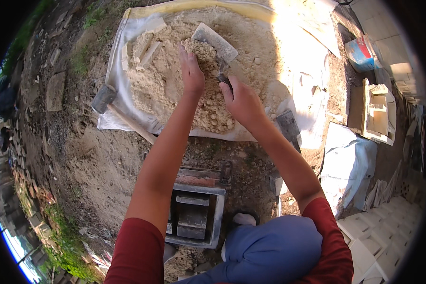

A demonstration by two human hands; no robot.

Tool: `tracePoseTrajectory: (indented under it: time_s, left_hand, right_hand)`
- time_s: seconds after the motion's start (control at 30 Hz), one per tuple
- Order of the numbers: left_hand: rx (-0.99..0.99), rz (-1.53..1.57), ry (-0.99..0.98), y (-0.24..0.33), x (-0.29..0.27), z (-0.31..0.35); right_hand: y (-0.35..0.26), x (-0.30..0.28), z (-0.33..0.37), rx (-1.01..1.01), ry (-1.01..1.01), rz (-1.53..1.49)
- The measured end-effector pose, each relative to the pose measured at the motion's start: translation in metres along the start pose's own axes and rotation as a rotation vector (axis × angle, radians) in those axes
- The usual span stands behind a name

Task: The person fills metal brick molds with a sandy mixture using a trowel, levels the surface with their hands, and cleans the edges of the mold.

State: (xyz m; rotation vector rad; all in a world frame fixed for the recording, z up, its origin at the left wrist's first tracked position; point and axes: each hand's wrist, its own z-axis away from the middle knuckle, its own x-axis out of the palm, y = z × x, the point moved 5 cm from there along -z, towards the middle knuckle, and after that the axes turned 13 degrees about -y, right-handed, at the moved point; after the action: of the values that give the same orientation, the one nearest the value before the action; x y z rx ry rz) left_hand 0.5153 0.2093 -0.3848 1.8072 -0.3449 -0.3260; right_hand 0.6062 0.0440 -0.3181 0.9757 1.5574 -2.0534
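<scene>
My right hand (pixel 245 103) is wrapped round the dark handle of a trowel (pixel 216 41), whose flat grey blade lies over a heap of pale, crumbly sandy mix (pixel 168 90). Left of the blade, my left hand (pixel 191 73) is held out with its fingers straight, palm turned toward the trowel. Its fingertips are at a mound of the mix beside the blade. The heap is spread on a white sheet (pixel 116 71). Between my forearms and close to my body, a grey metal mould (pixel 221 215) with block-shaped cores stands on the ground.
A mallet (pixel 104 98) lies at the sheet's left edge, its wooden handle slanting toward my left forearm. A dark flat slab (pixel 288 125) is beside my right forearm. Farther right are a blue and red bucket (pixel 359 54), a pale hollow block (pixel 379 113) and a light-blue sack (pixel 348 156).
</scene>
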Motion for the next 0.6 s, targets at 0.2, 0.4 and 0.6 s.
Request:
tracePoseTrajectory:
  time_s: [0.2,0.4,0.6]
  left_hand:
    - [0.055,-0.145,-0.305,0.002,-0.035,0.008]
    - [0.072,-0.235,-0.411,-0.008,-0.04,0.018]
    - [0.076,-0.289,-0.441,-0.014,-0.038,0.022]
  right_hand:
    - [-0.011,-0.037,0.006,0.038,0.068,0.11]
    - [0.014,-0.008,-0.007,0.117,-0.284,-0.047]
    - [0.029,-0.039,-0.015,0.275,-0.584,0.171]
